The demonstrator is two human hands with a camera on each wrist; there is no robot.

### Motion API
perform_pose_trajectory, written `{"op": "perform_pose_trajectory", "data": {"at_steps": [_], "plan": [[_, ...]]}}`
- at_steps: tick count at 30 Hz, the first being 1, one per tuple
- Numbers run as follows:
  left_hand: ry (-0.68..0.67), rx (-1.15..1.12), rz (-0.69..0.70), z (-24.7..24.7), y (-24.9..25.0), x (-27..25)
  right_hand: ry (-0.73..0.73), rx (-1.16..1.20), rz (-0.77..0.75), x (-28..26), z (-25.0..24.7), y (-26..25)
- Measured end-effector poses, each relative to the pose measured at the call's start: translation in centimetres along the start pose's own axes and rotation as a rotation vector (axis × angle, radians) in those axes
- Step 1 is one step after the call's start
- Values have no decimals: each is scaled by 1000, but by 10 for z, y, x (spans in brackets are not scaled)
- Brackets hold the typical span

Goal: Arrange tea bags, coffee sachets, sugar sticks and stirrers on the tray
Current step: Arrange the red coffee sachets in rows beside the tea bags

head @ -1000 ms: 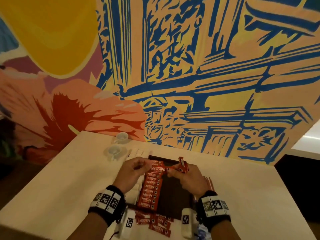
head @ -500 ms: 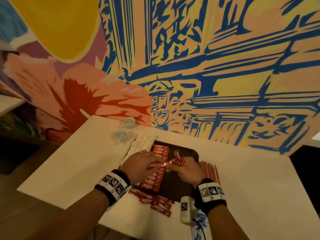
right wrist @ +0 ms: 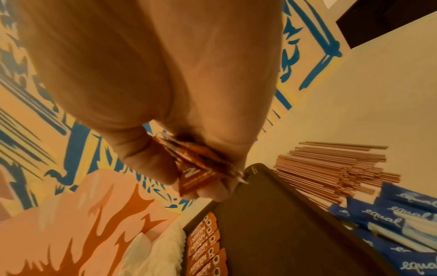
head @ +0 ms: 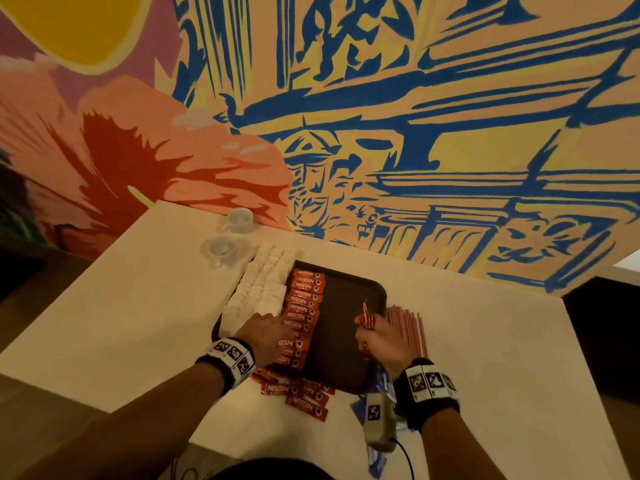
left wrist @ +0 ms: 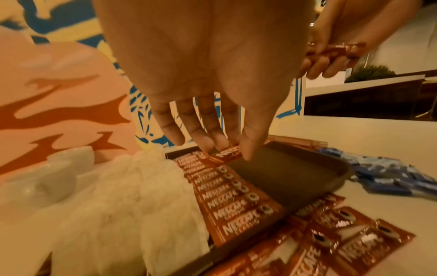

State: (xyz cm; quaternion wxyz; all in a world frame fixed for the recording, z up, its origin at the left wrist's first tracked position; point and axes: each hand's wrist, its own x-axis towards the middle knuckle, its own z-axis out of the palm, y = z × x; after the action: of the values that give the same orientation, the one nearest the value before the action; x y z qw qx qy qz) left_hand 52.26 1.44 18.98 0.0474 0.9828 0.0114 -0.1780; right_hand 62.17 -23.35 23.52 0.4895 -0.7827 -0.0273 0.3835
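— Coffee sachets [head: 304, 306] lay in an overlapping column down the dark tray [head: 349, 341], beside the white tea bags [head: 266, 289]. Where was the one being placed?

— Under the left hand [head: 266, 336]. In the left wrist view its fingertips [left wrist: 208, 144] and thumb were pinching one sachet [left wrist: 228, 152] and lowering it onto the column, with the printed side up.

— And the other hand?

— The right hand [head: 379, 341] was curled round a small bunch of spare sachets [right wrist: 201, 168], held above the tray's bare half. Stirrers [head: 407, 329] lay on the table just beyond its knuckles, off the tray; blue sugar sticks [right wrist: 390, 222] lay nearer the wrist.

— How should the step be done well, in your judgement?

— Lay the sachet flat, square with its neighbours, overlapping by the same margin, and press lightly before letting go, so the slippery foil would not skate sideways. More loose sachets [head: 304, 396] waited below the left palm.
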Motion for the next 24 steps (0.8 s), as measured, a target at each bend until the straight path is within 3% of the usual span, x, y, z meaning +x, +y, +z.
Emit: {"op": "perform_pose_trajectory", "data": {"at_steps": [5,14,24], "plan": [[-120,116,-24,28,3,21,7,-42,20,11,-3,9],[-182,137,26,56,-3,36,2,-62,-39,25,-1,16],[-159,58,45,45,-8,33,-20,-40,-73,24,6,6]]}}
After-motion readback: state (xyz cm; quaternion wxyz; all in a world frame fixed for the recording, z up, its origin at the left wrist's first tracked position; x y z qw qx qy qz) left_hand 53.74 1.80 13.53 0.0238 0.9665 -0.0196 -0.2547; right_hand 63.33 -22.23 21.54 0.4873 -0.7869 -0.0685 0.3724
